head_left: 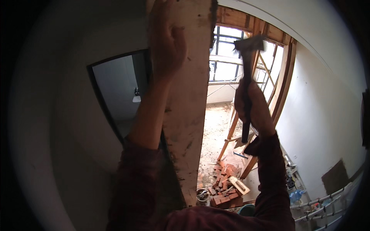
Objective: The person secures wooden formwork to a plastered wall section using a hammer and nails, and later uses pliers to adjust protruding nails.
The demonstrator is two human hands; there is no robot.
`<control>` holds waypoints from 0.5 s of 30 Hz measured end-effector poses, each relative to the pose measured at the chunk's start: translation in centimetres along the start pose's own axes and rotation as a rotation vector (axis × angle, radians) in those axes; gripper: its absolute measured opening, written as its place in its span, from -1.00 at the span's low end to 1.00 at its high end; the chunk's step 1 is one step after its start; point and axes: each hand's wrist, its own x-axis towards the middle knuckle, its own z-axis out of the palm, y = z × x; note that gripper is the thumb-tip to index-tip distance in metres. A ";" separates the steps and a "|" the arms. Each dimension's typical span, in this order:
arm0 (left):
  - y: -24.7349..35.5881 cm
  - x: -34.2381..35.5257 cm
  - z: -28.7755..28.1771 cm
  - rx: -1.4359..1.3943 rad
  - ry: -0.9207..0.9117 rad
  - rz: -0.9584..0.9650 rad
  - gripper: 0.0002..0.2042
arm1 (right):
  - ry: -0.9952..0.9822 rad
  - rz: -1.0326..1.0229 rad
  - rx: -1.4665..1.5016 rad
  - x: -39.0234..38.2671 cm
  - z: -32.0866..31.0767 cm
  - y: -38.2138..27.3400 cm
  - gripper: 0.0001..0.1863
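My right hand (252, 104) is closed round the dark handle of a hammer (247, 69), held upright with its blurred head above my fist. To its left stands a tall pale board (187, 111), stained and rough along its edges, running from the top of the view down toward me. My left hand (167, 48) is raised against the upper part of this board, its fingers stretched upward along it and its thumb apart. The fingertips are dim and partly cut off by the upper edge. The hammer and the board are apart.
Below lie a heap of red bricks (225, 184), a wooden float (239, 185) and a bucket (202, 195). Wooden props (230, 134) stand behind my right arm. Metal rails (323, 204) are at the lower right. A dark-framed opening (115, 84) is on the left, a window (225, 50) beyond.
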 end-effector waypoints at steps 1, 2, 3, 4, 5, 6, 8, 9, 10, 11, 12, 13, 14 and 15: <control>0.5 0.1 0.4 -0.018 0.029 0.006 -0.42 | 0.041 0.058 -0.200 -0.4 -1.8 2.4 -0.88; 1.2 0.8 1.2 -0.048 0.071 0.014 -0.48 | 0.052 0.041 -0.358 -0.9 -3.1 3.2 -0.93; 1.3 1.1 1.4 -0.050 0.056 0.044 -0.48 | 0.053 0.026 -0.502 -1.2 -4.1 4.7 -0.95; 1.0 0.8 0.6 -0.006 -0.044 0.051 -0.47 | 0.035 0.036 -0.449 -0.9 -3.5 3.9 -0.92; 1.1 1.1 0.2 0.039 -0.131 0.056 -0.47 | 0.019 0.043 -0.409 -0.8 -2.8 2.8 -0.89; 1.3 1.5 0.0 0.045 -0.146 0.079 -0.47 | 0.007 0.051 -0.368 -0.8 -2.1 1.6 -0.87; 2.6 2.1 -0.9 0.266 -0.382 0.091 -0.41 | -0.043 -0.075 0.322 0.4 -1.5 -1.3 -0.73; 3.0 2.4 -1.0 0.269 -0.396 0.101 -0.41 | -0.049 -0.157 0.262 0.4 -1.3 -0.9 -0.66; 3.4 2.9 -1.6 0.318 -0.459 0.113 -0.37 | -0.059 -0.237 0.213 0.4 -0.8 0.1 -0.60; 3.6 3.0 -1.8 0.356 -0.501 0.118 -0.33 | 0.106 -0.352 0.019 0.2 -0.3 2.4 -0.63; 3.8 3.3 -2.1 0.355 -0.502 0.124 -0.33 | 0.193 -0.394 -0.202 0.1 0.0 3.8 -0.66; 4.0 3.7 -2.8 0.403 -0.577 0.131 -0.27 | 0.291 -0.417 -0.418 -0.2 0.7 4.5 -0.69; 4.2 4.0 -3.1 0.448 -0.653 0.139 -0.22 | 0.273 -0.309 -0.286 -0.5 1.3 4.9 -0.71; 4.4 4.2 -3.0 0.452 -0.662 0.143 -0.22 | 0.256 -0.216 -0.269 0.0 1.5 4.9 -0.74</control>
